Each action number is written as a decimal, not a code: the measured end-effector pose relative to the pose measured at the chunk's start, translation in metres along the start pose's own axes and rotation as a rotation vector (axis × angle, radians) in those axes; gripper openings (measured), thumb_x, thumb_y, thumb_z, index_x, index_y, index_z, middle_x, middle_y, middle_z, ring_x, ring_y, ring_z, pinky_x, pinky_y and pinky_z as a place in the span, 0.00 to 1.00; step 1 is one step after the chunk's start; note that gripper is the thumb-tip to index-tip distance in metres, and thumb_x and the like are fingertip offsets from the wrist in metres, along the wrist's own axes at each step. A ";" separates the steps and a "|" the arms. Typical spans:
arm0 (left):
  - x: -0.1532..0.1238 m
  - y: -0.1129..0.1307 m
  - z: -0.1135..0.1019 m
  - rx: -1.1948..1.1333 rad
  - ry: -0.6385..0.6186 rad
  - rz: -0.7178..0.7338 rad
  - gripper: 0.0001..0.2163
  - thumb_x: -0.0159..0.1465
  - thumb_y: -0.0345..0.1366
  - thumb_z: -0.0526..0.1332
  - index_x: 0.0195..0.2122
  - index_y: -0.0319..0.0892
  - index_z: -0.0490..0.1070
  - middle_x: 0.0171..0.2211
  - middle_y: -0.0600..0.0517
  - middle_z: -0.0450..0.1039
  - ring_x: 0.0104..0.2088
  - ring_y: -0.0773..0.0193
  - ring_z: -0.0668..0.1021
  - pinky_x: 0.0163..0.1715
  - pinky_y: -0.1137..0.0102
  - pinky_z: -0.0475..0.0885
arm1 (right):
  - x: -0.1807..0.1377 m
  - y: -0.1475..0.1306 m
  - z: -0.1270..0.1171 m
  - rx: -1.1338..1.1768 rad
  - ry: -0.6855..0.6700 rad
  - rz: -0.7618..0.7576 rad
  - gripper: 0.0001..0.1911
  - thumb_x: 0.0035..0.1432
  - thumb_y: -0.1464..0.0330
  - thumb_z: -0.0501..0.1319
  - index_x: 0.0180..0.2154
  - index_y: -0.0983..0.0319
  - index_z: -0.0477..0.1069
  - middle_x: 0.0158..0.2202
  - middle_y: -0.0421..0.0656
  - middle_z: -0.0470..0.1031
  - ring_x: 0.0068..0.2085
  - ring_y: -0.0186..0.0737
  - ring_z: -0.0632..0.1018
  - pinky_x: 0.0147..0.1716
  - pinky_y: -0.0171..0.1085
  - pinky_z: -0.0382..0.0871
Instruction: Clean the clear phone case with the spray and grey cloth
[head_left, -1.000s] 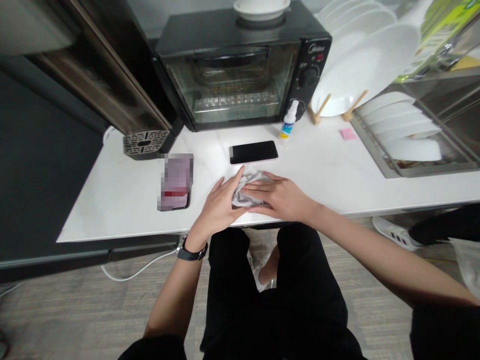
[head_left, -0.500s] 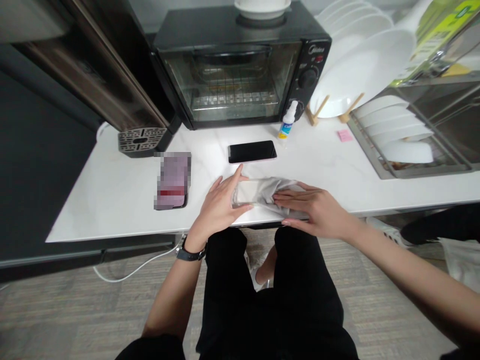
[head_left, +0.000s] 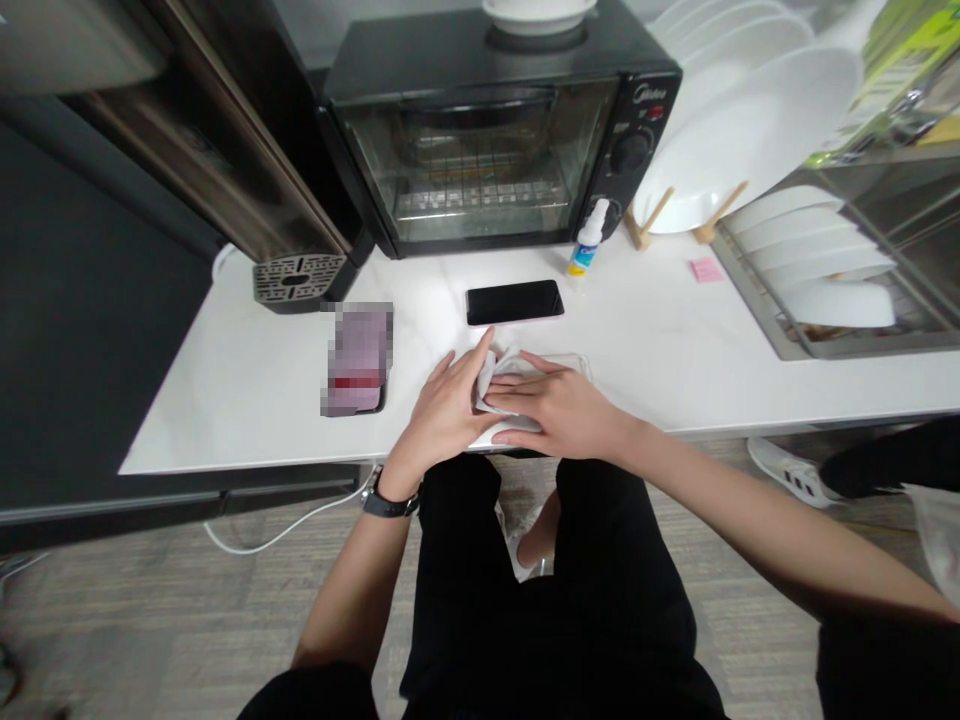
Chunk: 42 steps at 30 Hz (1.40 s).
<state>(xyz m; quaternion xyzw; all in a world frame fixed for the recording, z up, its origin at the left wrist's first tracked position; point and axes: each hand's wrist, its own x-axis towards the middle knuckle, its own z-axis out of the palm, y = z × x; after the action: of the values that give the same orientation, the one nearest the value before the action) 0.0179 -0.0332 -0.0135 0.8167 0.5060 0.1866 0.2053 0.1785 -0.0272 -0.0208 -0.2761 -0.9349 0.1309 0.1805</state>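
A clear phone case [head_left: 583, 366] lies flat at the counter's front edge, its right end showing past my fingers. My left hand [head_left: 446, 408] holds the left end of the case, thumb on the near side and fingers on the far side. Bunched against that end is a thin greyish-white cloth [head_left: 486, 382], pressed down under the fingers of my right hand [head_left: 559, 408]. Both hands nearly meet there and hide much of the case. Just beyond them rests a black-screened phone [head_left: 514, 302]. To the left is another phone [head_left: 360, 360], its screen blurred out.
A toaster oven [head_left: 495, 150] stands behind, with a small spray bottle [head_left: 587, 240] before it. The white counter [head_left: 645, 350] carries a drink machine [head_left: 296, 280] at left. White plates [head_left: 765, 130], a pink note [head_left: 705, 269] and a sink [head_left: 795, 345] are at right.
My right hand has slid left with the cloth, from the right part of the case to its left end. My left hand keeps its hold on the case.
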 end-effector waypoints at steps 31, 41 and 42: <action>-0.002 0.001 0.005 -0.077 0.052 0.003 0.36 0.48 0.39 0.55 0.51 0.50 0.27 0.47 0.58 0.54 0.48 0.64 0.57 0.51 0.64 0.41 | -0.060 0.005 -0.038 -0.117 -0.014 0.286 0.21 0.47 0.60 0.50 0.46 0.55 0.54 0.45 0.38 0.61 0.45 0.42 0.63 0.50 0.45 0.46; -0.002 -0.002 0.003 -0.096 0.043 0.001 0.37 0.48 0.35 0.56 0.51 0.51 0.28 0.47 0.58 0.55 0.47 0.65 0.58 0.51 0.65 0.43 | -0.030 0.003 -0.023 0.021 -0.074 0.107 0.22 0.46 0.59 0.50 0.45 0.56 0.56 0.45 0.37 0.61 0.46 0.37 0.63 0.49 0.41 0.51; -0.002 -0.002 0.004 -0.096 0.039 0.004 0.37 0.47 0.33 0.56 0.51 0.51 0.28 0.47 0.58 0.54 0.47 0.65 0.58 0.51 0.65 0.43 | -0.026 0.002 -0.020 0.025 -0.075 0.092 0.22 0.47 0.58 0.49 0.45 0.57 0.56 0.45 0.38 0.61 0.46 0.37 0.62 0.49 0.40 0.50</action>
<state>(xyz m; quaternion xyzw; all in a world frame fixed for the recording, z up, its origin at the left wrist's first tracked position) 0.0177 -0.0344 -0.0179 0.8032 0.4986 0.2272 0.2339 0.2078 -0.0373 -0.0105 -0.3115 -0.9256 0.1609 0.1424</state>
